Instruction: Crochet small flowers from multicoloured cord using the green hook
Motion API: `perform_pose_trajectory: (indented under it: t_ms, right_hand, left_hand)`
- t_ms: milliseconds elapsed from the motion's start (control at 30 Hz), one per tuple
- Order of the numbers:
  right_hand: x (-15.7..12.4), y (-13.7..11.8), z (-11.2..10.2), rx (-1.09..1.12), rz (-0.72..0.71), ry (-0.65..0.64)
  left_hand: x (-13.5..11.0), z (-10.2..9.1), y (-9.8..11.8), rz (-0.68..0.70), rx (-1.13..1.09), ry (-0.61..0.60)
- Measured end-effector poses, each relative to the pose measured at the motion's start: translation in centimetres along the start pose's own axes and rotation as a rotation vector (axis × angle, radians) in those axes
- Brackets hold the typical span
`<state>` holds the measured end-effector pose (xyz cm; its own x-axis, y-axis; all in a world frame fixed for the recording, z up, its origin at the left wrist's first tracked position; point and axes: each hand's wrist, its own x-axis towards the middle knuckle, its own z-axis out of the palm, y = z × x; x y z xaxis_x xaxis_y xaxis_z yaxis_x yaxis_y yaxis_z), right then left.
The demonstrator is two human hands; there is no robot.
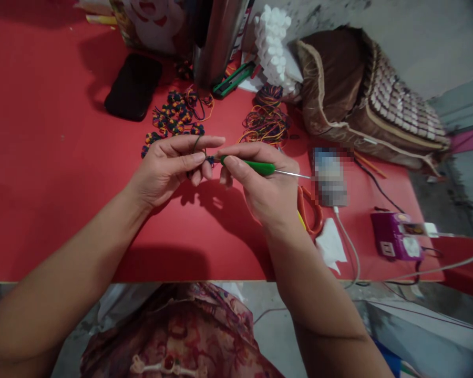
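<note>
My right hand (260,184) is closed around a green-handled crochet hook (260,167), whose metal shaft sticks out to the right. The hook's tip meets a small multicoloured crochet piece (209,160) pinched between the fingers of my left hand (173,165). A dark thread loops over my left index finger. Both hands hover above the red table (55,173). Behind them lies a cluster of finished small crochet pieces (173,118) and a tangle of multicoloured yarn (266,123).
A black pouch (134,86), a metal flask (216,39), a green cutter (234,80) and a white foam piece (274,44) stand at the back. A brown bag (358,100) lies right. Orange scissors (311,210), a phone with cable (330,176) and a purple power strip (396,236) sit near the right edge.
</note>
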<state>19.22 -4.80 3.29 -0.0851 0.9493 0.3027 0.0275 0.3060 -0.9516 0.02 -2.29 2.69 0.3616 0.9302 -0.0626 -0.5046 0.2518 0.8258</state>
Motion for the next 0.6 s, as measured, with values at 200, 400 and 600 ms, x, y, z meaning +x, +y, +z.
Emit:
perform_pose_trajectory:
  t_ms: [200,400,600]
  right_hand:
    - [-0.1,0.1,0.1,0.027,-0.009,0.011]
    - [-0.4,-0.6,0.7,-0.026,-0.036,0.039]
    - [-0.5,-0.5,1.1,-0.042,-0.066,0.079]
  left_hand:
    - [0.0,-0.1,-0.1,0.011,0.041,-0.041]
    - [0.2,-0.3,-0.3,0.027,0.021,-0.036]
    - [0.5,-0.6,-0.5,0.043,0.061,-0.045]
